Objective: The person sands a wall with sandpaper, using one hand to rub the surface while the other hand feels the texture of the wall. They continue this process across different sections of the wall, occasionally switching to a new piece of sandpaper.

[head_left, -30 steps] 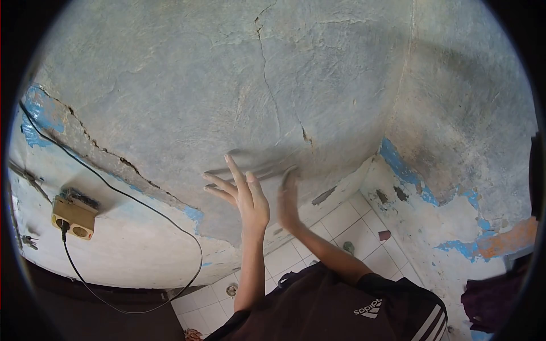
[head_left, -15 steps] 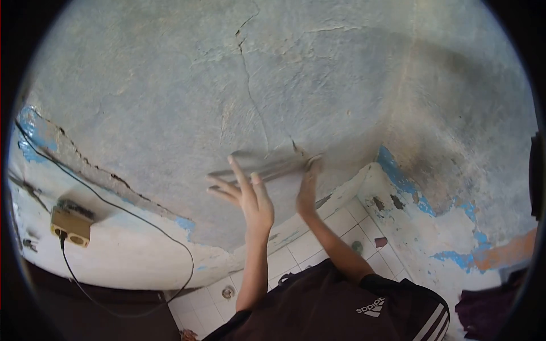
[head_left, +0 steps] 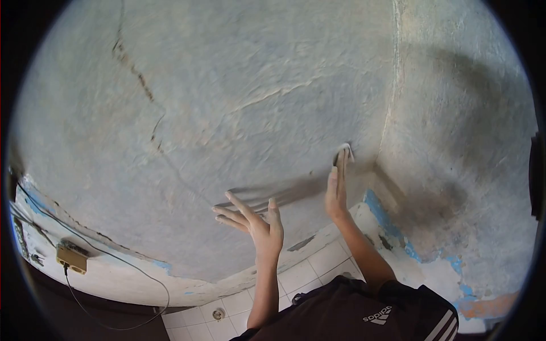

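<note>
My right hand [head_left: 336, 193] is pressed flat to the grey, rough wall [head_left: 273, 125], close to the corner. Under its fingertips is a small pale sheet [head_left: 348, 149] that looks like sandpaper; most of it is hidden by the fingers. My left hand [head_left: 259, 224] holds nothing, with its fingers spread and the tips at or very near the wall, where their shadows meet them. Both hands look dusty.
A long crack [head_left: 139, 79] runs down the wall at the left. Peeling blue paint [head_left: 380, 211] marks the corner. At the lower left a yellowish socket block [head_left: 71, 260] has a black cable [head_left: 136, 267] plugged in. White floor tiles [head_left: 239, 304] with a drain [head_left: 218, 314] lie below.
My right hand has moved right and up along the wall toward the corner, with the pale sheet. The left hand remains spread. The view has shifted, putting the crack farther left.
</note>
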The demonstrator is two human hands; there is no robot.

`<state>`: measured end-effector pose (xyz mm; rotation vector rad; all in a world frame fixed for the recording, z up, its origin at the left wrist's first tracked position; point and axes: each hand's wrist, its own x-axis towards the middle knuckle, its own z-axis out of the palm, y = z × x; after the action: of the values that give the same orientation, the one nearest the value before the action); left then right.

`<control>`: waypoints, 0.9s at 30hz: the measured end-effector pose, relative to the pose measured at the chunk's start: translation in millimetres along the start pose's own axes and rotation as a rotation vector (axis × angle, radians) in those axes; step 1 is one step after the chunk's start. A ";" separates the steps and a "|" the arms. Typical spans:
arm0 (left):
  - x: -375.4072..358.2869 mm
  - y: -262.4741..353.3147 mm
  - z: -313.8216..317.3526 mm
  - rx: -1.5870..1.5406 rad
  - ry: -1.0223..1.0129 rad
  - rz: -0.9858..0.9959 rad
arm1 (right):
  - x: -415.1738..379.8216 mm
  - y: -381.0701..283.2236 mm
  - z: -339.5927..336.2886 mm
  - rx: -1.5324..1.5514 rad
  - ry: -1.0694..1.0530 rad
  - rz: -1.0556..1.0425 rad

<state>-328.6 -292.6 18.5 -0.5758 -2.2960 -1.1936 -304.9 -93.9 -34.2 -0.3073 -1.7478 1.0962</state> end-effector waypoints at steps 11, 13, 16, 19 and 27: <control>-4.6 47.3 66.2 -0.028 0.066 -0.150 | 28.7 17.6 -27.6 -0.406 -0.495 -0.610; -5.3 49.9 64.8 -0.013 0.088 -0.174 | 82.1 30.5 -38.0 -0.396 -0.239 -0.664; -4.6 55.9 63.7 -0.062 0.104 -0.137 | 111.0 10.5 -44.8 -0.296 -0.111 -0.587; -4.3 57.6 68.2 -0.004 0.109 -0.186 | 80.6 26.6 -32.5 -0.233 -0.103 -0.601; -2.5 57.8 78.6 0.026 0.146 -0.201 | 94.2 0.2 -46.6 -0.397 -0.299 -0.628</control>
<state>-311.5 -196.6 14.2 -0.2443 -2.2814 -1.2513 -309.0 -8.7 27.2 0.1786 -2.1214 0.3488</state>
